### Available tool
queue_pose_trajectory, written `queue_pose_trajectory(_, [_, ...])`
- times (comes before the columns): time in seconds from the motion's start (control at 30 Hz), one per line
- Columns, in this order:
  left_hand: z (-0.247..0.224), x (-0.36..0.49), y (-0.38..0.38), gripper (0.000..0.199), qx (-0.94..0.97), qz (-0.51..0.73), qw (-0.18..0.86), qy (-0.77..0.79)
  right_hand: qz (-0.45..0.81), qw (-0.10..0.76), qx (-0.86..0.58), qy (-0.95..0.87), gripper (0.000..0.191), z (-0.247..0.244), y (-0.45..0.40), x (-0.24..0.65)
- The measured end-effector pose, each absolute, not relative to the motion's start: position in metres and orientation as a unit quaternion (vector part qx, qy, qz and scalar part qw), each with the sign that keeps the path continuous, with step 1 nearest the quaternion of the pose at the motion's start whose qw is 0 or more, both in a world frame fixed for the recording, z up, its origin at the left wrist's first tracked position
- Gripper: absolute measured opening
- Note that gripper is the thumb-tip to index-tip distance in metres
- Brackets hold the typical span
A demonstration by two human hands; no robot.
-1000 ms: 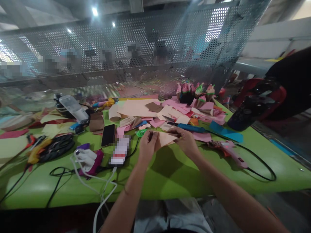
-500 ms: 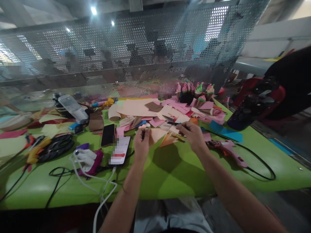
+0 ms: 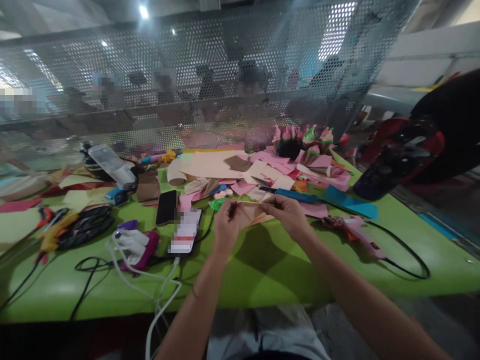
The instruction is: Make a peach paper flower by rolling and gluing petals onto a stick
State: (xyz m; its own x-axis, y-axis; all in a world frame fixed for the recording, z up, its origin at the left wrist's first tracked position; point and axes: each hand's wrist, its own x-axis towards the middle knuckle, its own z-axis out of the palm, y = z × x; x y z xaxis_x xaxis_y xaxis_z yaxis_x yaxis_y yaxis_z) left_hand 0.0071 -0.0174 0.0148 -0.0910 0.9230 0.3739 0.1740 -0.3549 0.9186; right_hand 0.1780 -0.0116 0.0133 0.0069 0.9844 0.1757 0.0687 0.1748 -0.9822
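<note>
My left hand (image 3: 227,222) is closed with thumb and fingertips on a peach-coloured craft sheet (image 3: 247,212), low over the green table. My right hand (image 3: 288,214) pinches the other end of the same sheet, whose upper edge runs nearly level between the hands. Whether it is paper or thin foam I cannot tell. Behind my right hand lies a blue-handled tool (image 3: 296,194) with a dark tip and a cord. A pink glue gun (image 3: 358,232) rests to the right of my right hand. Left of my left hand is a phone with a lit screen (image 3: 185,232).
Pink, peach and brown sheets (image 3: 213,165) cover the back of the table (image 3: 270,280). Cone-shaped pink and green pieces (image 3: 309,135) stand back right near a dark bottle (image 3: 386,165). A magenta power adapter (image 3: 144,250) with white cables, a dark phone (image 3: 167,207) and yellow-handled pliers (image 3: 56,232) lie left.
My right hand has moved left and slightly down, onto the sheet's end, baring the blue handle behind it. My left hand has shifted slightly right, and the sheet is now tilted more edge-on.
</note>
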Motion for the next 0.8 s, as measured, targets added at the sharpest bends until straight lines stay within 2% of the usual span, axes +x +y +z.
queue_pose_trajectory(0.27, [0.011,0.007,-0.012,0.031,0.555,0.533,0.449,0.454,0.446,0.555,-0.469,-0.523,0.046,0.015,-0.011,0.179])
queue_pose_trajectory(0.43, [0.005,0.005,-0.008,0.019,0.556,0.525,0.463,0.448,0.453,0.558,-0.46,-0.522,0.042,0.018,-0.013,0.178])
queue_pose_trajectory(0.63, [0.007,0.004,-0.011,0.014,0.601,0.505,0.428,0.447,0.463,0.506,-0.457,-0.567,0.037,0.018,-0.015,0.179])
queue_pose_trajectory(0.8, [0.007,0.007,-0.012,0.022,0.576,0.484,0.496,0.433,0.45,0.524,-0.472,-0.548,0.039,0.015,-0.013,0.18])
